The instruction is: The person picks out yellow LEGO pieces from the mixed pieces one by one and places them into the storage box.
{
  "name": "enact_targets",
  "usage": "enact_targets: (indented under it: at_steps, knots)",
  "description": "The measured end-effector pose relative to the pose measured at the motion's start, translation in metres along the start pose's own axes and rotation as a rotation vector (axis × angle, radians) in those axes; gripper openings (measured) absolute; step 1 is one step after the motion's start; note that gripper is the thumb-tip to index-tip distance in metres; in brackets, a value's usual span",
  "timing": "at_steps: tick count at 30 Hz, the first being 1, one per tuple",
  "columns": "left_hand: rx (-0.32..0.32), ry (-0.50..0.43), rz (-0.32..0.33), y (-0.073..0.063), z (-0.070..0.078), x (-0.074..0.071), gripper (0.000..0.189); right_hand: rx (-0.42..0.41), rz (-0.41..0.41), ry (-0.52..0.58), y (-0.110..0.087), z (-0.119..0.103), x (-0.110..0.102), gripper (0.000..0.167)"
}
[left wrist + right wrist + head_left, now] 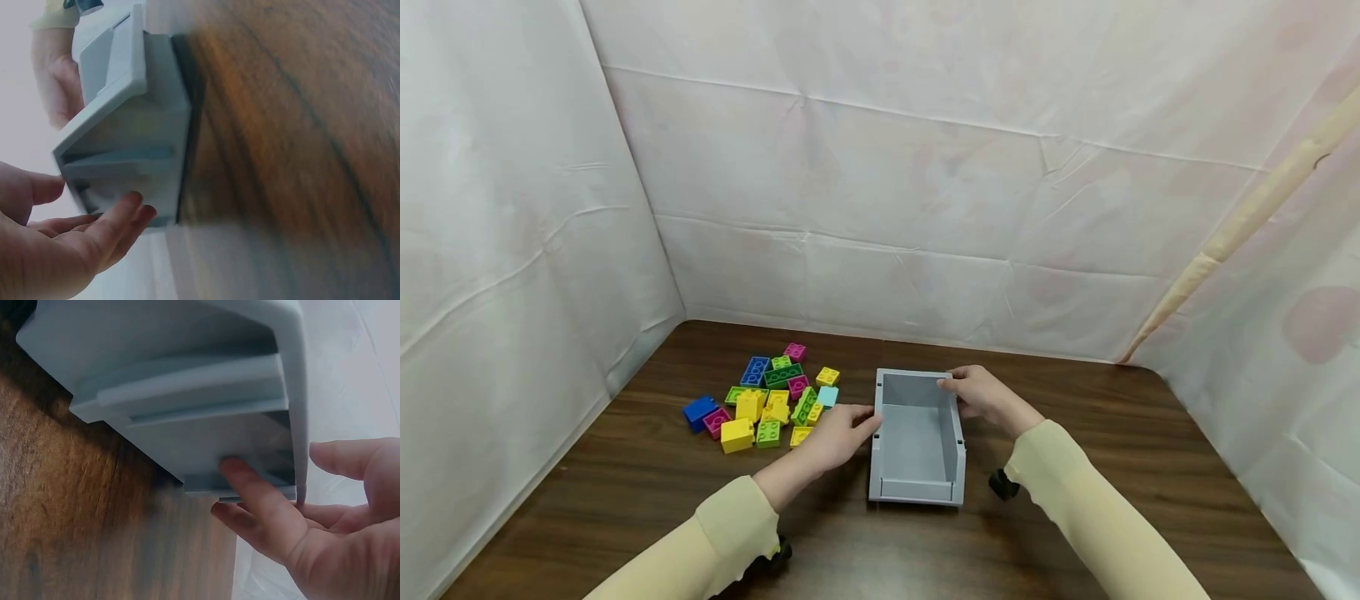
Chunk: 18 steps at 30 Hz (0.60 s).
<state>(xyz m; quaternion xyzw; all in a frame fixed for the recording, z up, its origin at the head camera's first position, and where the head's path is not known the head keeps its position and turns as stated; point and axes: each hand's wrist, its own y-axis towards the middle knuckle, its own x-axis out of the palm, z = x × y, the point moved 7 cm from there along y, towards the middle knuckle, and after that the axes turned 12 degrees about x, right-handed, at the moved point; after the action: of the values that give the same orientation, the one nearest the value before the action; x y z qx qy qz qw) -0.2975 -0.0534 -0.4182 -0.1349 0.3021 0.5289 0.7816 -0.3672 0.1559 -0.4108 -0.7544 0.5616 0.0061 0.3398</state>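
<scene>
A grey open-top plastic storage bin [916, 442], low-fronted and with nothing inside, is held between both hands over the brown table. At its left wall, my left hand [838, 437] has the thumb at the rim and the fingers against the outer side. My right hand [988, 395] grips the far right corner, thumb over the rim. From the left wrist, the fingers [119, 225] show along the ribbed outer wall. The right wrist view shows a fingertip [240, 475] pressed under a ledge of the bin [206, 440].
Several loose toy building bricks lie left of the bin, among them a blue brick [700, 412], a yellow brick [737, 435] and a dark green brick [783, 377]. The wooden tabletop [1075, 517] is enclosed by white fabric walls [850, 208] at the back and sides.
</scene>
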Motion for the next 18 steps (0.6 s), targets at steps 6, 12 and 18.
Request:
enact_targets:
  at_steps: [6,12,18]
  knots:
    - [0.056,0.114,-0.021,-0.015,0.010,-0.025,0.040,-0.010,0.023,-0.017,0.003,0.001,-0.003,0.043]
    - [0.007,0.189,0.005,-0.038,0.005,-0.050,0.042,-0.016,0.019,0.009,0.005,0.006,-0.004,0.043]
    - [0.077,0.416,0.032,-0.060,-0.005,-0.069,0.045,-0.021,0.005,0.029,0.004,0.008,0.001,0.041]
